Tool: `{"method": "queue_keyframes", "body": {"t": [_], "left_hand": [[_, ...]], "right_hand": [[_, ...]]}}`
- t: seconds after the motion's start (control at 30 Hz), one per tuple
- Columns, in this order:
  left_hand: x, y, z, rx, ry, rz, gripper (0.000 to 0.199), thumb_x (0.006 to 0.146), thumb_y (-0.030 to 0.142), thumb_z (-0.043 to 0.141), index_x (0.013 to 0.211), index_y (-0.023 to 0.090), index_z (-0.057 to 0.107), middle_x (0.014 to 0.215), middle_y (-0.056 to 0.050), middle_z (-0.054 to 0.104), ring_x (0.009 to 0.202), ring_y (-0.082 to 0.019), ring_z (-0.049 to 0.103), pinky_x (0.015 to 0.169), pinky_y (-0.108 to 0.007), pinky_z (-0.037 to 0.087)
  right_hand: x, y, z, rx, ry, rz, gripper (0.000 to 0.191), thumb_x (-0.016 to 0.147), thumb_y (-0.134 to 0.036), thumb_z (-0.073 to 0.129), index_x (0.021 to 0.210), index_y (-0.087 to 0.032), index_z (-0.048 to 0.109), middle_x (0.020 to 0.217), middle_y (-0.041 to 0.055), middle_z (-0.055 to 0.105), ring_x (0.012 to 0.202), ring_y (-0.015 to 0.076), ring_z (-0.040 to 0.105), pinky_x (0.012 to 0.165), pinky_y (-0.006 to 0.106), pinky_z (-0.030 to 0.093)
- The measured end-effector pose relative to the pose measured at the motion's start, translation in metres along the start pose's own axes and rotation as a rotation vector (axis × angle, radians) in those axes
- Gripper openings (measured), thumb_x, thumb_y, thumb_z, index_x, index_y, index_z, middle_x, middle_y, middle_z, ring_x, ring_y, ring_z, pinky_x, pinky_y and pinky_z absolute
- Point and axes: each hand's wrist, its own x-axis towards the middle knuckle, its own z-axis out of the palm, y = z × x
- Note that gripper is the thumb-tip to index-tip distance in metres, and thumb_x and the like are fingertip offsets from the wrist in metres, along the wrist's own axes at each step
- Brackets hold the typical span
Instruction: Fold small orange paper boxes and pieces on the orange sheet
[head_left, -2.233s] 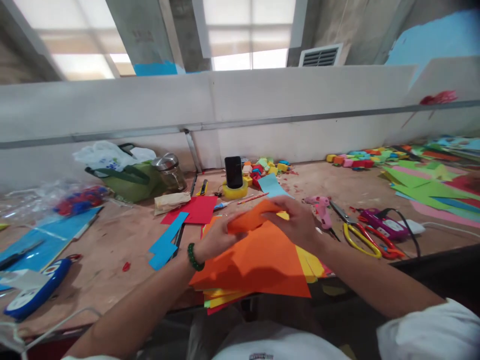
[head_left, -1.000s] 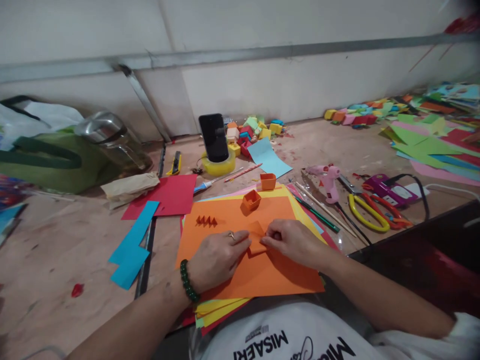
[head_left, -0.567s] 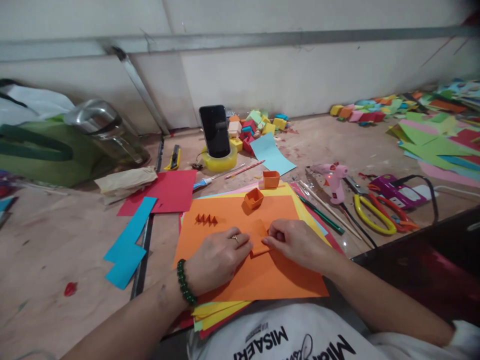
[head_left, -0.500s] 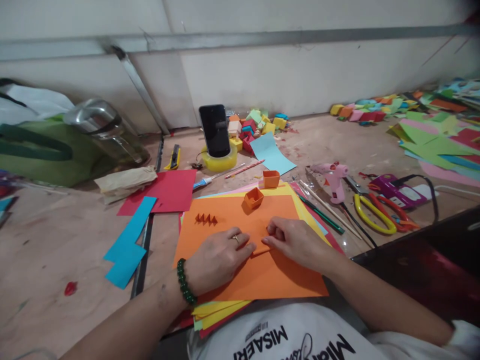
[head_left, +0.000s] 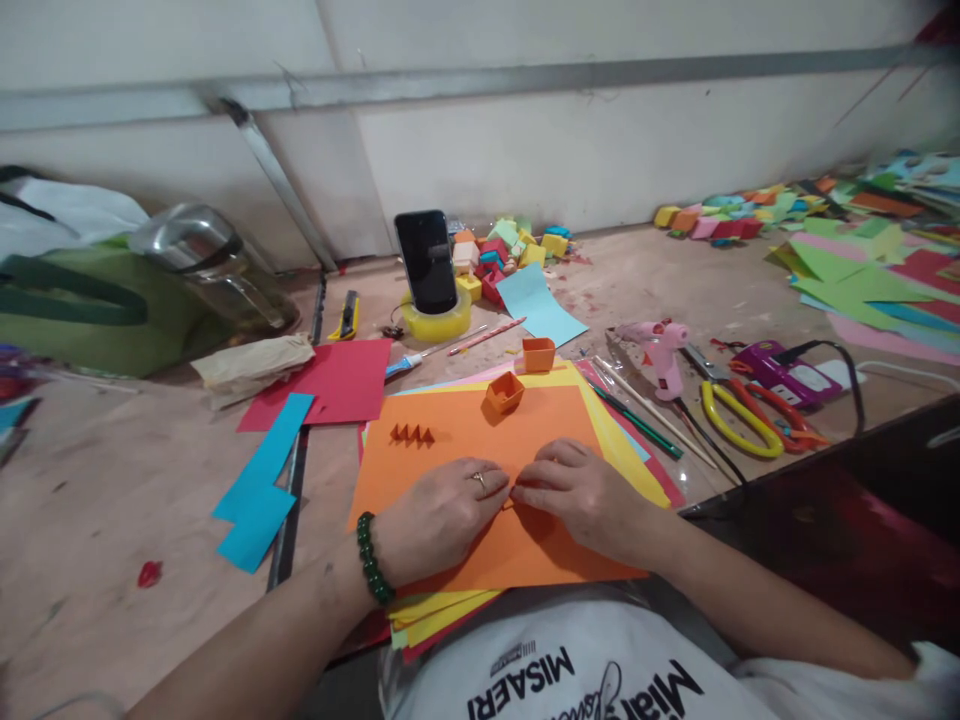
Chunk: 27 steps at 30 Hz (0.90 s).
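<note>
My left hand (head_left: 450, 515), with a ring and a green bead bracelet, rests on the orange sheet (head_left: 450, 412), fingers together at a small folded orange piece (head_left: 508, 503). From the other side my right hand (head_left: 585, 497) presses the same piece, fingertips nearly touching those of the left. Most of the piece is hidden beneath the fingers. Beyond the hands sits an open orange paper box (head_left: 505, 393), and a second orange box (head_left: 538, 354) is just behind it. Several small orange triangles (head_left: 412, 435) stand in a row at the sheet's left.
At right lie a pink glue gun (head_left: 660, 360), yellow-handled scissors (head_left: 739, 420) and a purple device (head_left: 780, 372). A phone (head_left: 427, 262) leans upright on a tape roll (head_left: 436, 318). Blue strips (head_left: 259, 485), red paper (head_left: 352, 380) and a glass jug (head_left: 217, 270) are at left.
My right hand's fingers have gone from a curled pinch to stretched flatter over the folded piece, closer to my left fingertips. The view has shifted slightly.
</note>
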Motion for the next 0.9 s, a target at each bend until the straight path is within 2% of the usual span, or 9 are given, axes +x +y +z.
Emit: {"method": "queue_keyframes", "body": {"t": [0.1, 0.23, 0.6, 0.73, 0.9], "left_hand": [[0.000, 0.002, 0.001, 0.022, 0.007, -0.006, 0.029, 0.090, 0.006, 0.037, 0.102, 0.007, 0.064, 0.102, -0.017, 0.070, 0.091, -0.022, 0.065, 0.082, -0.037, 0.057], [-0.001, 0.005, 0.000, 0.095, 0.018, 0.016, 0.028, 0.091, 0.007, 0.039, 0.104, 0.005, 0.063, 0.102, -0.017, 0.070, 0.093, -0.022, 0.066, 0.085, -0.035, 0.056], [-0.002, 0.010, -0.002, 0.230, 0.001, 0.053, 0.031, 0.092, 0.008, 0.035, 0.106, 0.005, 0.063, 0.101, -0.017, 0.071, 0.092, -0.021, 0.068, 0.081, -0.034, 0.057], [-0.002, 0.011, -0.002, 0.259, -0.030, 0.052, 0.030, 0.093, 0.009, 0.035, 0.102, 0.008, 0.063, 0.097, -0.015, 0.071, 0.089, -0.020, 0.067, 0.075, -0.032, 0.057], [-0.001, 0.012, -0.002, 0.256, -0.021, 0.056, 0.029, 0.095, 0.010, 0.035, 0.098, 0.007, 0.063, 0.094, -0.016, 0.070, 0.083, -0.020, 0.066, 0.069, -0.031, 0.056]], "right_hand": [[-0.002, 0.001, 0.004, 0.018, 0.000, -0.039, 0.032, 0.092, -0.005, 0.039, 0.106, -0.015, 0.066, 0.095, 0.0075, 0.071, 0.083, 0.0183, 0.056, 0.072, 0.034, 0.052], [-0.004, 0.002, 0.004, 0.022, 0.033, -0.044, 0.035, 0.089, -0.002, 0.037, 0.104, -0.015, 0.066, 0.097, 0.0083, 0.071, 0.083, 0.0169, 0.059, 0.070, 0.031, 0.055], [-0.007, 0.002, 0.004, 0.074, 0.086, -0.037, 0.031, 0.088, -0.001, 0.040, 0.098, -0.014, 0.067, 0.097, 0.0091, 0.071, 0.086, 0.0182, 0.060, 0.070, 0.031, 0.058], [-0.006, 0.001, 0.003, 0.089, 0.077, -0.032, 0.033, 0.087, 0.000, 0.038, 0.097, -0.013, 0.066, 0.095, 0.0104, 0.070, 0.087, 0.0189, 0.059, 0.070, 0.032, 0.057], [-0.005, 0.001, 0.001, 0.077, 0.075, -0.039, 0.034, 0.087, 0.001, 0.037, 0.097, -0.013, 0.067, 0.095, 0.0102, 0.070, 0.088, 0.0191, 0.058, 0.071, 0.032, 0.057]]}}
